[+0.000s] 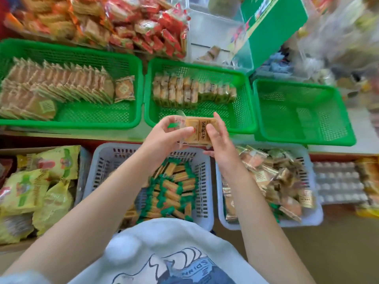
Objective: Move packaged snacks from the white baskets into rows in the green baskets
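Note:
My left hand (166, 134) and my right hand (220, 140) together grip a small stack of tan snack packs (198, 130), held above the near rim of the middle green basket (244, 111). That basket holds a row of the same tan and green packs (192, 92) along its far side. Below my hands, the middle white basket (102, 160) contains several loose tan and green packs (174, 191). A second white basket (313, 214) on the right is piled with mixed clear-wrapped snacks (272, 177).
The left green basket (92, 119) holds rows of flat biscuit packs (57, 87). The right green basket (303, 117) has nothing in it. Yellow snack bags (37, 185) fill a box at the left. Red and orange packs (123, 23) pile up behind.

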Tool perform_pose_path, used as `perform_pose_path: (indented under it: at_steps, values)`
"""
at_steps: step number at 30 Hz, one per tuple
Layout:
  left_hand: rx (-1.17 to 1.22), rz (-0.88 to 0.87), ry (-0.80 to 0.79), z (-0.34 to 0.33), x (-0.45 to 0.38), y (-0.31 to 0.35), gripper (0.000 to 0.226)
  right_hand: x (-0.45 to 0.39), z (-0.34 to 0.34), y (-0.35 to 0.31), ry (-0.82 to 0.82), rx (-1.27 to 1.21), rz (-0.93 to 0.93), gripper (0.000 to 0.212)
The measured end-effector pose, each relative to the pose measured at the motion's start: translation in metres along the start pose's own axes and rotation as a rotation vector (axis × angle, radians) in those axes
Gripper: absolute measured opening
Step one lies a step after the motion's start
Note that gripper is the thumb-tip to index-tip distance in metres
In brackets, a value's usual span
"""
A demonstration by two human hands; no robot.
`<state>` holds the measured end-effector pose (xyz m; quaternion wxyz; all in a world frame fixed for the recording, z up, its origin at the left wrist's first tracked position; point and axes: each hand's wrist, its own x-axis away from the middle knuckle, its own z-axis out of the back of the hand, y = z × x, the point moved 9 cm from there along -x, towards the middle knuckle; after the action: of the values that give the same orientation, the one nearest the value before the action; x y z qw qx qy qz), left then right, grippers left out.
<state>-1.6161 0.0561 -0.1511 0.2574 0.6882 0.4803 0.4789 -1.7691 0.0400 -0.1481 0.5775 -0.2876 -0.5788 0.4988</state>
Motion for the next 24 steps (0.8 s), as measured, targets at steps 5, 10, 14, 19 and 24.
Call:
perform_pose_path:
  at_steps: [5,10,14,19,24]
  values:
    - [-0.022,0.003,-0.054,-0.037,-0.049,-0.001,0.048,-0.028,0.024,0.015,-0.091,-0.093,-0.209,0.065]
    - [-0.239,0.005,-0.005,-0.042,-0.104,-0.019,0.057,-0.067,0.057,0.015,-0.042,-0.297,-0.243,0.041]
    - [-1.105,-0.074,0.197,0.005,-0.138,-0.031,0.06,-0.12,0.096,0.028,0.185,-0.137,-0.325,0.051]
    - [-1.588,0.014,0.155,0.024,-0.152,-0.051,0.061,-0.201,0.102,0.05,0.244,0.009,-0.419,0.056]
    - [-1.476,0.085,0.188,0.038,-0.163,-0.043,0.059,-0.249,0.081,0.061,0.311,0.147,-0.4,0.076]
